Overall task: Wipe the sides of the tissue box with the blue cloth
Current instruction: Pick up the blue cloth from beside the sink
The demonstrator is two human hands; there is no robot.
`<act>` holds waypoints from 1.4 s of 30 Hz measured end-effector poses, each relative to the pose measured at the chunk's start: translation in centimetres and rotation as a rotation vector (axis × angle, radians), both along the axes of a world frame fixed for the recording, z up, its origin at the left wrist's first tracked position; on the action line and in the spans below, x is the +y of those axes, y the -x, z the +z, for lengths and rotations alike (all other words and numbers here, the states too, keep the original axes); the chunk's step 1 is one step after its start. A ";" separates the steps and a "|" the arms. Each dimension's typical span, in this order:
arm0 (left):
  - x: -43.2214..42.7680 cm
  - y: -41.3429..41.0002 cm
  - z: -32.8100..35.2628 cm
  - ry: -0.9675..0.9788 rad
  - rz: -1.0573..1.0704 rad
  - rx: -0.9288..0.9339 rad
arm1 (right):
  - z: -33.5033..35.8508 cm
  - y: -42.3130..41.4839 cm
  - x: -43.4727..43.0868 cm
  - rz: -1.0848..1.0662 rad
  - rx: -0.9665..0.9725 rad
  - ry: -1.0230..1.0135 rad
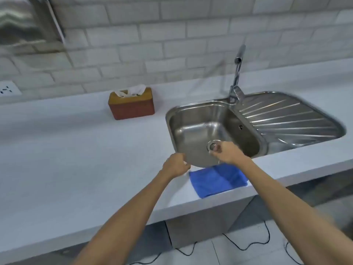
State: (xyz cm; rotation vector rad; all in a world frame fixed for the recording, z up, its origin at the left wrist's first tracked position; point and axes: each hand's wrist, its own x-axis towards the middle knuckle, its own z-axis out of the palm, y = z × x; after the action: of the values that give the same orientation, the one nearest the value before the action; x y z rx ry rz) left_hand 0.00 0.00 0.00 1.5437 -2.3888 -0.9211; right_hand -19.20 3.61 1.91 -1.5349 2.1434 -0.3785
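Observation:
A brown tissue box [131, 107] with white tissue sticking out of its top stands on the white counter near the back wall, left of the sink. The blue cloth [217, 179] lies folded flat at the counter's front edge, just in front of the sink. My left hand [175, 166] hovers left of the cloth with its fingers curled in, holding nothing I can see. My right hand [226, 152] is above the cloth's far edge, over the sink's front rim, fingers loosely closed and empty. Neither hand touches the cloth or the box.
A steel sink [246, 148] with a ribbed drainboard [290, 119] and a tall tap [237, 73] fills the right of the counter [76, 159]. White brick tiles line the wall. A steel dispenser [23, 22] hangs top left, a wall socket [7, 89] below it. Black cables run on the floor.

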 end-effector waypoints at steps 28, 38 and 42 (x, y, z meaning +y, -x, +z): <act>-4.9 0.1 5.0 0.014 0.639 0.698 | 1.7 -6.0 -5.8 -0.163 -1.575 -0.025; -11.9 -10.8 3.4 -0.802 0.597 1.244 | 2.8 -13.5 -17.5 0.038 -1.052 -0.085; -16.8 -15.6 2.6 -0.600 0.873 1.132 | 1.2 -13.2 -22.9 -0.118 -0.976 0.081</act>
State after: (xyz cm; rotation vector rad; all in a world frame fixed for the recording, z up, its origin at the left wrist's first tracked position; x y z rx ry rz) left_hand 15.62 -16.81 2.58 1.3526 -0.6064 -1.6579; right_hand -5.96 -19.31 3.16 -0.9331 1.4323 -1.0146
